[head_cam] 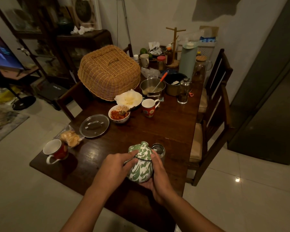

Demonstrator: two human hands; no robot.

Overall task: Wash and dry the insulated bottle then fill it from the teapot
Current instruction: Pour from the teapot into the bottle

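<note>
Stretching away, the dark wooden counter (157, 128) bears a wicker food cover (109, 72) far left. At its near end the green-and-white teapot (141, 164) sits in the right hand (157, 174), fingers curled round its side; the left hand (117, 166) lays straight fingers on the lid. The open steel insulated bottle (158, 150) stands just behind, right.
</note>
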